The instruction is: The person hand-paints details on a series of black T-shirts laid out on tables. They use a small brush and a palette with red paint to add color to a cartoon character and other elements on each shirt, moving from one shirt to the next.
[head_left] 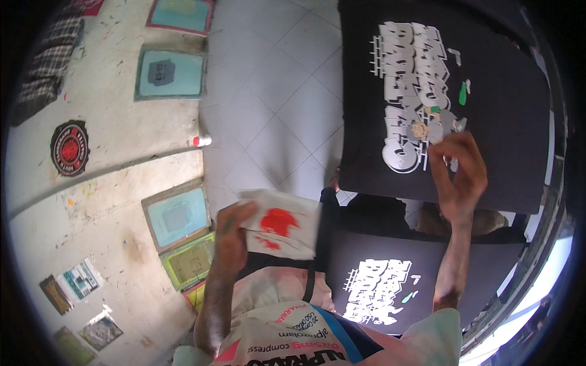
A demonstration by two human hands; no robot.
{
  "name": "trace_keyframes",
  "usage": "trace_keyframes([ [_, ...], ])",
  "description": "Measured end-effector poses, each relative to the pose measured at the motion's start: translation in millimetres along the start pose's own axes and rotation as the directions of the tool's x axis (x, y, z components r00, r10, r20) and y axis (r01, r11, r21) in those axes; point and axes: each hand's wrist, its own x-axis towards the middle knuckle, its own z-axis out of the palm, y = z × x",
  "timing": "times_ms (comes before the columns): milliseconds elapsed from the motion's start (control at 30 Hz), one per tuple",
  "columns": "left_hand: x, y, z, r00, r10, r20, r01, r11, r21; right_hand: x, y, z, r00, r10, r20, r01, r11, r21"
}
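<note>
The person's left grip (pixel 235 229) clasps a red-stained white card (pixel 284 222); the right grip (pixel 459 174) curls over printed black cloth (pixel 500 110), whether closed cannot be told.

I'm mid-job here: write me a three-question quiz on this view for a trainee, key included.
1. Which hand grips the white panel with the red patches?
2. True or false: both the upper black sheet and the lower black sheet carry white lettering.
3. The right hand is over which surface in the picture?
A) the tiled floor
B) the upper black sheet
C) a framed blue panel

Key:
1. The left hand.
2. True.
3. B.
</note>
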Motion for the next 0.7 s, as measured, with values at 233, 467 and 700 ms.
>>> trace_keyframes([
  [233, 20.7, 82.7, 44.1, 0.789, -0.302, 0.535, 0.424, 0.898, -0.117, -10.5, -97.0, 0.5, 0.949, -0.132, 0.286, 0.09, 0.984, 0.155],
  [467, 17.8, 100.5, 54.6, 0.686, -0.375, 0.623, 0.428, 0.901, 0.071, -13.1, -108.5, 3.0, 0.893, -0.197, 0.406, 0.167, 0.98, 0.107],
  [700, 16.5, 101.3, 56.6, 0.682, -0.325, 0.655, 0.389, 0.92, 0.052, -15.4, -112.8, 0.8, 0.872, -0.213, 0.44, 0.196, 0.977, 0.084],
])
